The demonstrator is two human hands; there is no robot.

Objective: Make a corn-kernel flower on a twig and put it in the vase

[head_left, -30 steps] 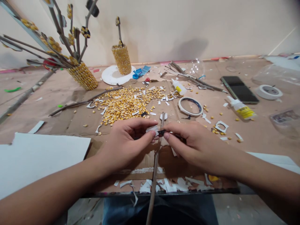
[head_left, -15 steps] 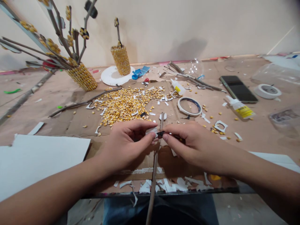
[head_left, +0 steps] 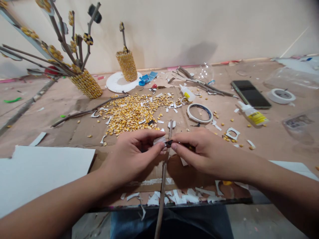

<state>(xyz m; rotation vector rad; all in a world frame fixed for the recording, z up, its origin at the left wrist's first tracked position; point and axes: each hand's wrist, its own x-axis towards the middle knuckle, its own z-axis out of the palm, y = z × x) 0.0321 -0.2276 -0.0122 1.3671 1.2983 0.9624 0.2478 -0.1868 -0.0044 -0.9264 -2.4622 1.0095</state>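
Observation:
My left hand (head_left: 141,147) is closed in a pinch on a small whitish piece (head_left: 159,140), whose kind I cannot make out. Opposite it, my right hand (head_left: 196,147) pinches a thin black piece (head_left: 169,143), its far end hidden in the fingers. The fingertips of both hands nearly meet. Between and beneath them runs a long thin stick (head_left: 162,182), reaching over the table's front edge. A small white rounded piece (head_left: 172,124) sits at the stick's far end. Beyond the hands lies a heap of corn kernels (head_left: 132,113).
Two kernel-covered pots (head_left: 87,83) with twigs stand at the back left. White tape roll (head_left: 199,113), glue bottles (head_left: 254,113), a phone (head_left: 250,94) and dry twigs (head_left: 206,83) lie at the right. White board (head_left: 50,172) lies at the left; paper scraps (head_left: 179,196) line the front edge.
The camera view has shifted slightly. Both hands keep their pinch over the stick, with almost no visible movement.

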